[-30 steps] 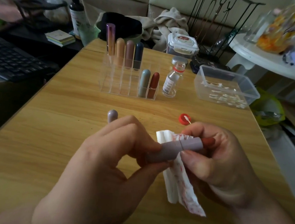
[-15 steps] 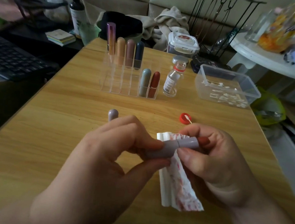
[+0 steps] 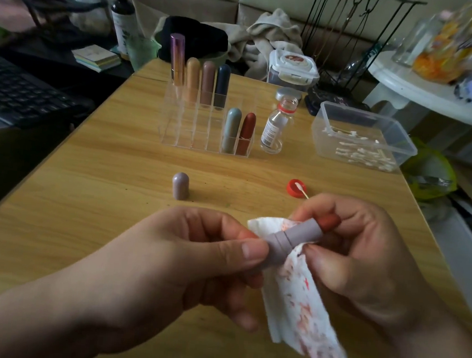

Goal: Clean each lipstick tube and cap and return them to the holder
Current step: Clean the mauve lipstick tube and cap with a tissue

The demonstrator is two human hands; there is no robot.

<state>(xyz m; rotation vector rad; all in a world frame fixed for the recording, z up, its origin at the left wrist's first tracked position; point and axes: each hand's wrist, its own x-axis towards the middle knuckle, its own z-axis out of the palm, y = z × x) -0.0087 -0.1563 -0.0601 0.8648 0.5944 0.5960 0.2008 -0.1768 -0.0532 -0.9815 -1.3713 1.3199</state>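
Our left hand pinches the base of the mauve lipstick tube between thumb and fingers. Our right hand curls round the other end, thumb clamping a red-stained tissue to the barrel, with the red bullet exposed. We hold the tube well in front of the holder. Its cap stands upright on the table between tube and holder, touching neither.

holder: mid tabletop, six tubes standing in it
cap: upright, before holder
bottle: just right of holder
swab box: right of bottle
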